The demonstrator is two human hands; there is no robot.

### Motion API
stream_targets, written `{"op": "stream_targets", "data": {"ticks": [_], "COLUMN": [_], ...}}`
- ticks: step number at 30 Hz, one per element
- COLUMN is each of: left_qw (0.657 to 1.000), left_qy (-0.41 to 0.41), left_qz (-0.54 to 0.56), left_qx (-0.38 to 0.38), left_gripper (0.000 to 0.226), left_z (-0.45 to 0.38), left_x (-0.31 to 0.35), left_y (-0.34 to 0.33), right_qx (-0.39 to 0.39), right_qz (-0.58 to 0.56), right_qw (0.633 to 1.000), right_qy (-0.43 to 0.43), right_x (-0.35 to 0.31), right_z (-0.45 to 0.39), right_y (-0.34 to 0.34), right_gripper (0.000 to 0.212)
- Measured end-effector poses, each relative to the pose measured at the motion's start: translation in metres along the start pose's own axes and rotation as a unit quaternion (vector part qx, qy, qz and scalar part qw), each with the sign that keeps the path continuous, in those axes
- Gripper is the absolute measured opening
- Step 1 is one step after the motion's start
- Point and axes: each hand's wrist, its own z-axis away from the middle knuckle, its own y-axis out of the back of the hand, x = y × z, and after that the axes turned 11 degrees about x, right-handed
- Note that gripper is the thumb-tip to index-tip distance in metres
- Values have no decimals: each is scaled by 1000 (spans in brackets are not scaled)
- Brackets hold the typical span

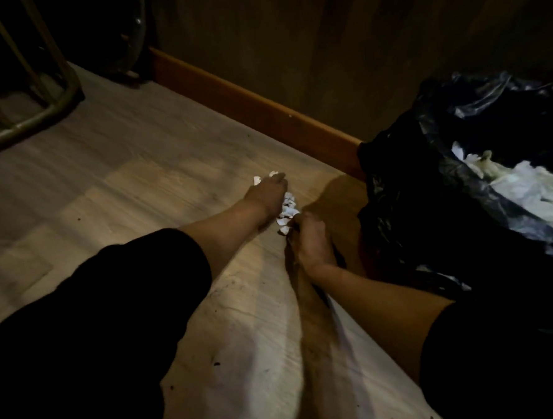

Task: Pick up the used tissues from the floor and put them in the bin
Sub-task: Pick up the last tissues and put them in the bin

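On the pale wooden floor lie crumpled white tissues. My left hand reaches down over one tissue, whose white edges show past the fingers. A second crumpled tissue lies between my hands, and my right hand pinches its near end with closed fingers. The bin stands to the right, lined with a black plastic bag, with white tissues inside it.
A brown skirting board runs along the dark wall behind the tissues. A metal tube frame stands on the floor at the far left. Dark specks of dirt dot the floor near me.
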Motion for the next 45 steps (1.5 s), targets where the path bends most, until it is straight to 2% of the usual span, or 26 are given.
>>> {"op": "stream_targets", "data": {"ticks": [2, 6, 8, 13, 16, 19, 22, 26, 30, 34, 39, 45], "left_qw": [999, 992, 992, 992, 998, 999, 997, 996, 995, 987, 967, 938], "left_qy": [-7, -25, -30, -70, -38, 37, 79, 86, 44, 25, -18, -56], "left_qz": [2, 12, 3, -50, -21, 2, 14, 26, 57, 102, 151, 226], "left_qx": [42, 120, 120, 91, 46, 6, -2, 11, 68, 124, 207, 257], "left_gripper": [46, 29, 25, 25, 16, 22, 23, 19, 21, 23, 26, 26], "left_z": [17, 57, 82, 154, 183, 200, 213, 224, 225, 212, 188, 153], "left_x": [0, -18, -28, -46, -49, -46, -45, -30, 8, 60, 129, 211], "left_y": [-6, -1, 1, 13, 32, 58, 86, 131, 178, 219, 263, 301], "right_qx": [-12, -53, -56, -75, -117, -163, -184, -172, -140, -96, -20, 80], "right_qz": [-26, -91, -124, -142, -125, -93, -45, -21, 7, 10, -10, -36], "right_qw": [998, 992, 988, 976, 982, 982, 979, 973, 968, 970, 983, 993], "right_qy": [-49, -69, -77, -145, -80, -2, 74, 153, 210, 223, 184, 84], "right_x": [-1, -14, -15, -14, -15, -26, -49, -81, -99, -105, -83, -45], "right_z": [-3, 0, 1, 21, 41, 48, 43, 42, 47, 45, 35, 19], "right_y": [3, 17, 18, 23, 39, 62, 95, 150, 205, 262, 319, 386], "right_gripper": [22, 36, 37, 22, 20, 7, 6, 23, 17, 17, 32, 27]}}
